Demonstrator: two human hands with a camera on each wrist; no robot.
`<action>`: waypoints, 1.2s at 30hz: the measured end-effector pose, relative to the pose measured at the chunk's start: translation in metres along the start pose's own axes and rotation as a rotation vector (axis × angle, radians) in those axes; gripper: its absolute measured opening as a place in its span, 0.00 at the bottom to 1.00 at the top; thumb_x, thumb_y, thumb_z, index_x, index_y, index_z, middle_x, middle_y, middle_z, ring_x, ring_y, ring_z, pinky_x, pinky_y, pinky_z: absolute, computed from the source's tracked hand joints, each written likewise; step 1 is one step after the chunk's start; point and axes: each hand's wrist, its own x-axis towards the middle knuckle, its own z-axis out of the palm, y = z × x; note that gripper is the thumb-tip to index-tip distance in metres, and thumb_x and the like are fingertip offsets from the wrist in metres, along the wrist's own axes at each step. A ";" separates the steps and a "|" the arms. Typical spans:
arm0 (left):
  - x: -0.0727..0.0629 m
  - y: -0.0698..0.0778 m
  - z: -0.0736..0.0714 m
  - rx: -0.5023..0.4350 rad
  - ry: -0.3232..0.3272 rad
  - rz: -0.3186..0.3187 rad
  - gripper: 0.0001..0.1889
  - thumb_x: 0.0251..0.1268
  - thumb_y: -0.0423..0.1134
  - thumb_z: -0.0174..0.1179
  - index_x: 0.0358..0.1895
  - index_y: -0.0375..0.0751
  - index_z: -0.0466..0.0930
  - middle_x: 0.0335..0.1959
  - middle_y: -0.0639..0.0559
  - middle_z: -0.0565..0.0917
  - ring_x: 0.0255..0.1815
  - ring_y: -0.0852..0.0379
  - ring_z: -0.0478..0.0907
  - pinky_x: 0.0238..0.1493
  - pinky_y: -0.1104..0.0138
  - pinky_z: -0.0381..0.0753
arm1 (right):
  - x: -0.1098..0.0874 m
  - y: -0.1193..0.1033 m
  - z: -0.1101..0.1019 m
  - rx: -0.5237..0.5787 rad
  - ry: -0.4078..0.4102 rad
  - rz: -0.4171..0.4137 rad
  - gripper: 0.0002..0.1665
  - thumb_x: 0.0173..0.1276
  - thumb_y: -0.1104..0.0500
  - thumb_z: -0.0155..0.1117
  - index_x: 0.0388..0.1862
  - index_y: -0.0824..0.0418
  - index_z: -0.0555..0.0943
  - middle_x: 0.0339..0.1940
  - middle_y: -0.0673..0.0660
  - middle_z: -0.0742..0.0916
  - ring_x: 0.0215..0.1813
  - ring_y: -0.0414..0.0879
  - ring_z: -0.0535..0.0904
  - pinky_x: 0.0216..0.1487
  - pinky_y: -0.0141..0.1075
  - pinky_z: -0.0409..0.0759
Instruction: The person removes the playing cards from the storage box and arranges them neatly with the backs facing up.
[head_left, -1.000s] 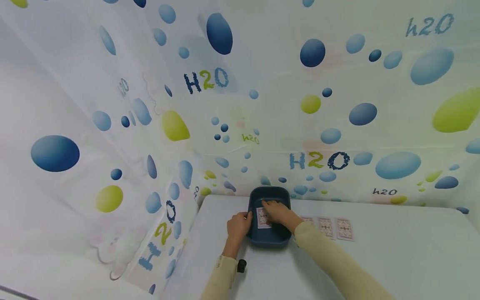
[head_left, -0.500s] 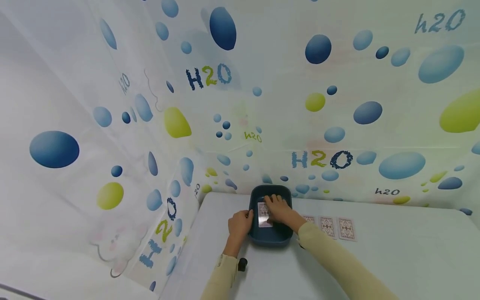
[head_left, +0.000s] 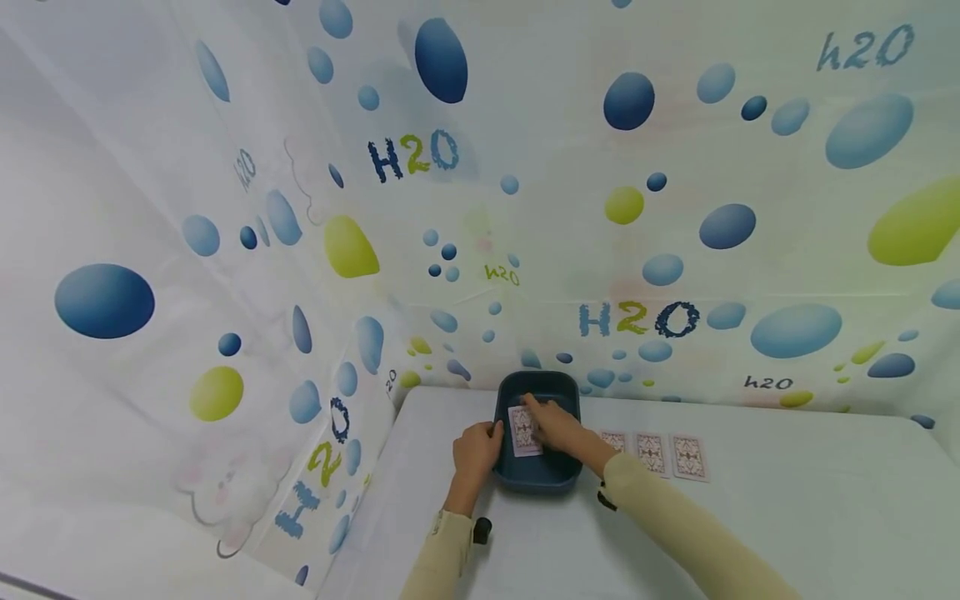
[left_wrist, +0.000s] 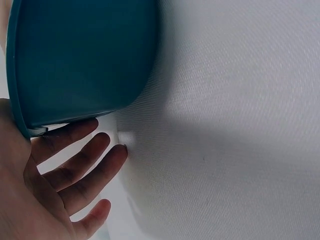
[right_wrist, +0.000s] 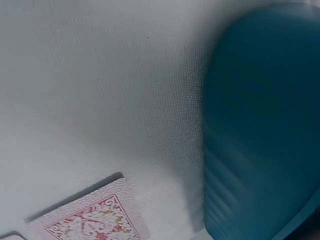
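A dark teal plastic tub (head_left: 537,483) stands near the far edge of the white table. At its left side, my left hand (head_left: 475,450) grips the rim; in the left wrist view the fingers of that hand (left_wrist: 30,195) lie outside the tub's wall (left_wrist: 85,55), several of them spread loosely. My right hand (head_left: 561,429) reaches into the tub and pinches a patterned red-and-white playing card (head_left: 525,433) along its right side, the index finger stretched towards the card's top edge. Its fingertips are partly hidden, and the right wrist camera catches only the tub's outer wall (right_wrist: 260,110).
Three playing cards lie back up in a row on the table right of the tub: a near one (head_left: 613,440) partly behind the right arm, a middle one (head_left: 650,455) and an outer one (head_left: 688,458). A printed curtain (head_left: 540,233) hangs behind the table.
The right hand's fingers spread, then drew together with the index finger extended. The card in the tub has turned slightly and now leans. The left hand stays on the rim.
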 end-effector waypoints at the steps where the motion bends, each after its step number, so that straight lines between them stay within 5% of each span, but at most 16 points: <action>1: 0.000 0.000 0.000 0.003 0.003 -0.001 0.20 0.74 0.48 0.55 0.23 0.44 0.81 0.20 0.51 0.80 0.21 0.55 0.72 0.26 0.61 0.67 | -0.001 0.001 -0.001 0.024 0.005 -0.002 0.35 0.67 0.66 0.68 0.69 0.57 0.64 0.42 0.62 0.87 0.37 0.50 0.81 0.37 0.43 0.80; 8: 0.001 -0.002 0.001 0.012 -0.023 -0.013 0.19 0.74 0.50 0.54 0.27 0.43 0.85 0.24 0.49 0.85 0.23 0.54 0.76 0.29 0.58 0.72 | -0.007 -0.001 -0.013 0.188 0.020 0.056 0.28 0.69 0.66 0.66 0.67 0.59 0.71 0.38 0.56 0.85 0.33 0.43 0.76 0.36 0.38 0.75; 17: 0.000 0.000 -0.004 0.037 -0.044 -0.031 0.19 0.75 0.50 0.54 0.36 0.41 0.88 0.30 0.47 0.87 0.27 0.53 0.79 0.34 0.56 0.75 | -0.016 -0.010 -0.035 0.285 0.008 0.013 0.28 0.68 0.64 0.68 0.66 0.58 0.73 0.32 0.52 0.82 0.31 0.41 0.75 0.33 0.33 0.74; 25: -0.001 -0.001 -0.003 0.008 -0.048 -0.040 0.19 0.74 0.49 0.55 0.39 0.39 0.88 0.32 0.45 0.88 0.28 0.52 0.79 0.36 0.55 0.76 | -0.039 0.005 -0.051 0.409 -0.025 -0.033 0.29 0.68 0.63 0.68 0.66 0.61 0.73 0.32 0.53 0.82 0.33 0.42 0.76 0.37 0.33 0.75; 36: -0.007 -0.006 -0.007 0.005 -0.012 0.025 0.18 0.73 0.48 0.56 0.37 0.38 0.88 0.31 0.45 0.89 0.28 0.50 0.82 0.33 0.55 0.77 | -0.066 0.024 -0.061 0.461 -0.055 0.009 0.30 0.70 0.60 0.67 0.69 0.60 0.71 0.32 0.54 0.84 0.34 0.44 0.77 0.38 0.34 0.75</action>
